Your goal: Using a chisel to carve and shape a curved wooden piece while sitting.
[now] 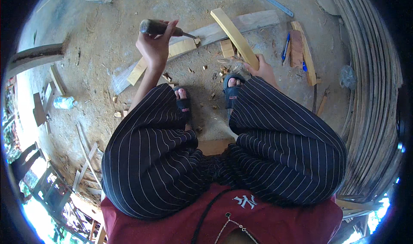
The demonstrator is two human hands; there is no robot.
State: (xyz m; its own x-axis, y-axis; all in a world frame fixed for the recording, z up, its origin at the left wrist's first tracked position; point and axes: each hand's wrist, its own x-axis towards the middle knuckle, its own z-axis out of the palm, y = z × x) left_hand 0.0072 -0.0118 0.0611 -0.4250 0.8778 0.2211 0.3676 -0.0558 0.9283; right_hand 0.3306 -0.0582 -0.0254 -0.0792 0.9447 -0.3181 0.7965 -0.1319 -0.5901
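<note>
My left hand (155, 50) is closed around the thick dark handle of a chisel (151, 27). The chisel's thin metal blade slants down to the right, its tip by the notched end of a pale wooden strip (183, 47). That strip lies over a long weathered plank (254, 22) on the ground. In my right hand (263, 70) is a flat yellowish wooden bar (232, 33), gripped by its near end and tilted up to the left. Beside the strip's end rests a small wood block (226, 49). Whether the chisel tip touches the wood, I cannot tell.
Wood chips (204, 67) litter the ground between my sandalled feet. To the right lie a blue pen (286, 46), wood offcuts (296, 48) and a metal ruler (269, 0). A plastic bottle (64, 102) is at left; stacked long boards (370, 93) line the right.
</note>
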